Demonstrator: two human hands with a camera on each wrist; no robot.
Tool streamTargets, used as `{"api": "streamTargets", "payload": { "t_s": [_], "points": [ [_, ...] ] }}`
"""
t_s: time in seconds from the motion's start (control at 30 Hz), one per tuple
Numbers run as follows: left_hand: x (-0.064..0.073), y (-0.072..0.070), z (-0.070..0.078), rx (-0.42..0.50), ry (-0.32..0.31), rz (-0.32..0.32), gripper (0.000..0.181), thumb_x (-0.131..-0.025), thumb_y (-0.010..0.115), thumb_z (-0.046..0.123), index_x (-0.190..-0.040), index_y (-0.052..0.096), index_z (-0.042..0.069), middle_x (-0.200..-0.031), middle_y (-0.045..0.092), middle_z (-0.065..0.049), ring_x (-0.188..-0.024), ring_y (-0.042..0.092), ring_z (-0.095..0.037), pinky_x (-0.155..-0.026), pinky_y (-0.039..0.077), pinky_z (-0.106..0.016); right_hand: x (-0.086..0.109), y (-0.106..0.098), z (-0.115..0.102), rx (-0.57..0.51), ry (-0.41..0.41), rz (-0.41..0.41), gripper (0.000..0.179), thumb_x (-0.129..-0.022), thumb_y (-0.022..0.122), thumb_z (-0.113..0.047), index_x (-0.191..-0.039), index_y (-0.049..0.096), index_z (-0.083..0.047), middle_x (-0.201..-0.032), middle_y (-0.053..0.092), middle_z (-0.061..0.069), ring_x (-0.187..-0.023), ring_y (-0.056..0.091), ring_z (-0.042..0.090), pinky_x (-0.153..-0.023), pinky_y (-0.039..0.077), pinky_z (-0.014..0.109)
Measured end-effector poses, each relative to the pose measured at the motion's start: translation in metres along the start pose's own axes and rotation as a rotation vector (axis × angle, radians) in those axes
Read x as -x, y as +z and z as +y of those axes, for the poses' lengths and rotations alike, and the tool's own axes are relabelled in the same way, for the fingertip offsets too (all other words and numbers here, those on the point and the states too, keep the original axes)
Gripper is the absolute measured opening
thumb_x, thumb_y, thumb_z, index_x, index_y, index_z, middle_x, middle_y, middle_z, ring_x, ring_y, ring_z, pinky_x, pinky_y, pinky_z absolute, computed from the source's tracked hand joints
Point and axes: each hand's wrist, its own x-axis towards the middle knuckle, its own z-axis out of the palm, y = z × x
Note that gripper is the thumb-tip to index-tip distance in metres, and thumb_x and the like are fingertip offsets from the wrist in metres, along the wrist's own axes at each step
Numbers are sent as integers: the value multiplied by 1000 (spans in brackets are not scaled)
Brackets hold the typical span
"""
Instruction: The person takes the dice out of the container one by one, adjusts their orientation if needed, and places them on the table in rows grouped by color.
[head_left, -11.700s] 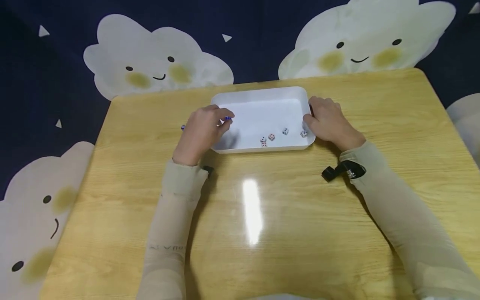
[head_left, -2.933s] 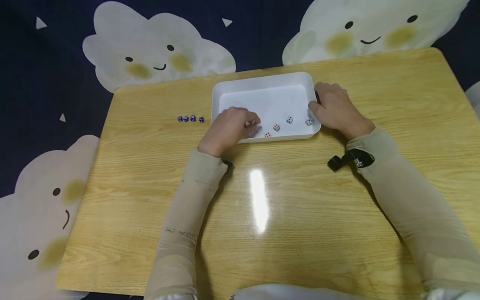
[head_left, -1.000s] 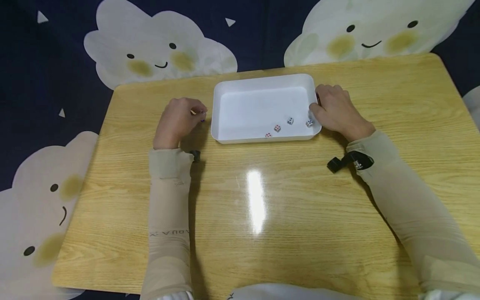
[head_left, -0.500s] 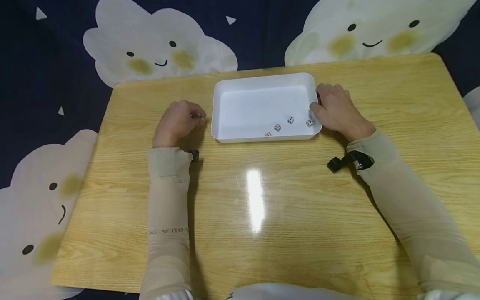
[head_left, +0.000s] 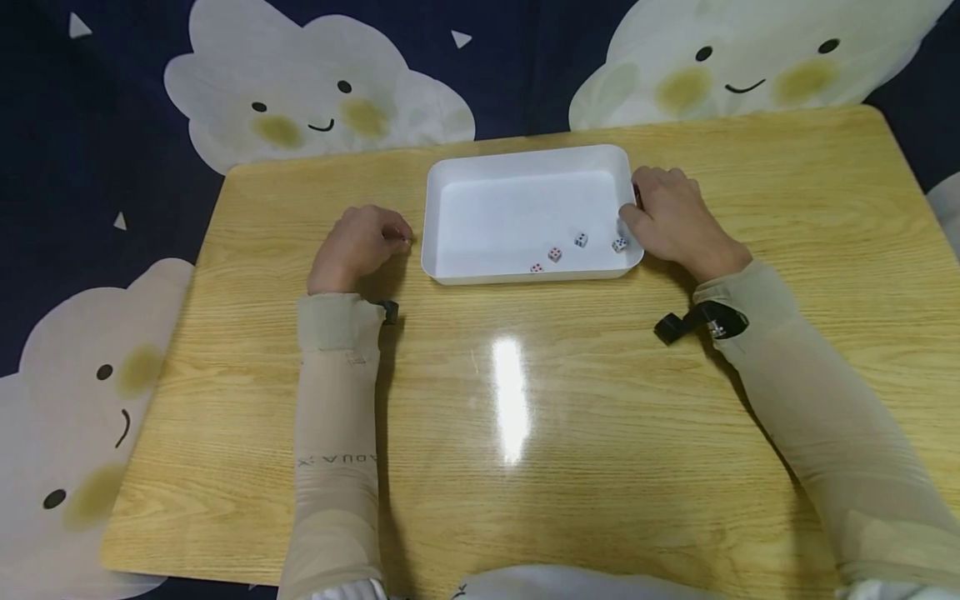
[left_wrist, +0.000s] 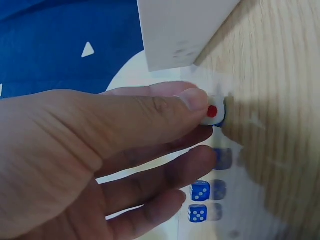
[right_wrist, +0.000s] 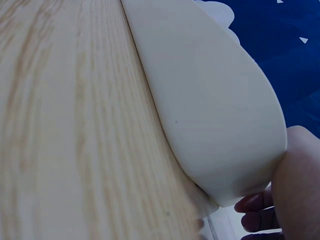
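Note:
In the left wrist view, my left hand (head_left: 358, 248) pinches a white die (left_wrist: 212, 112) with a red pip between thumb and fingers, just left of the tray. A blue die shows partly under it, and several blue dice (left_wrist: 200, 191) stand in a row alongside; in the head view the hand hides them. My right hand (head_left: 673, 223) holds the right end of the white tray (head_left: 525, 162), thumb at the rim. Inside the tray lie several white dice, among them a red-pipped die (head_left: 554, 254), a dark-pipped die (head_left: 581, 240) and another by the right wall (head_left: 619, 244).
The tray stands near the back of the wooden table (head_left: 450, 417). Behind the table hangs a dark blue cloth (head_left: 517, 75) with cloud faces. A black strap (head_left: 693, 323) circles the right sleeve.
Blue dice now stand in a row left of the tray. Since 2.9 s ago, my left hand has left the tray with a white die and come down beside the row. My right hand stays put.

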Motion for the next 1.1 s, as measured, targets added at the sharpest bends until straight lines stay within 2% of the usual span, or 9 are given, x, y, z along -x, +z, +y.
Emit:
{"api": "streamTargets", "payload": {
  "t_s": [0.2, 0.4, 0.57, 0.8, 0.97, 1.1],
  "points": [
    [1, 0, 0, 6, 8, 8, 20, -98, 70, 12, -117, 77, 8, -119, 76, -18, -111, 68, -32, -98, 54, -47, 0, -1, 0, -3, -2, 2, 38, -100, 39, -25, -115, 56, 6, -106, 57, 23, -102, 47, 43, -91, 37, 57],
    [4, -3, 0, 3, 17, 40, 20, -98, 71, 14, -116, 77, 8, -112, 77, -19, -105, 68, -32, -93, 53, -47, 0, -1, 0, -1, 4, -5, 39, -100, 39, -26, -117, 56, 6, -107, 57, 23, -102, 46, 43, -92, 37, 57],
    [5, -5, 4, -23, 29, 85, 22, -101, 66, 14, -119, 76, 8, -113, 77, -18, -102, 70, -32, -89, 55, -46, 0, -1, 0, -5, 2, -5, 39, -100, 39, -26, -117, 56, 6, -108, 57, 23, -103, 47, 43, -90, 37, 57],
    [6, -5, 21, -29, 62, 157, 25, -100, 69, 20, -122, 75, 8, -115, 78, -16, -102, 72, -33, -88, 56, -46, 1, -1, 0, -4, 3, -12, 40, -101, 38, -26, -118, 55, 6, -109, 57, 24, -103, 46, 43, -92, 36, 57],
    [7, -2, 34, -47, 117, 191, 24, -101, 68, 22, -120, 75, 8, -112, 79, -14, -94, 73, -30, -81, 56, -43, 1, -1, 0, -4, 4, -16, 40, -101, 37, -27, -118, 55, 5, -109, 57, 24, -104, 45, 43, -93, 35, 57],
    [7, 1, 44, -70, 160, 206, 24, -101, 68, 22, -119, 76, 8, -110, 80, -13, -95, 74, -29, -81, 56, -43, 1, -1, 0, -2, -2, -10, 36, -101, 38, -26, -113, 55, 4, -104, 56, 22, -100, 45, 42, -90, 35, 56]
  ]
}}
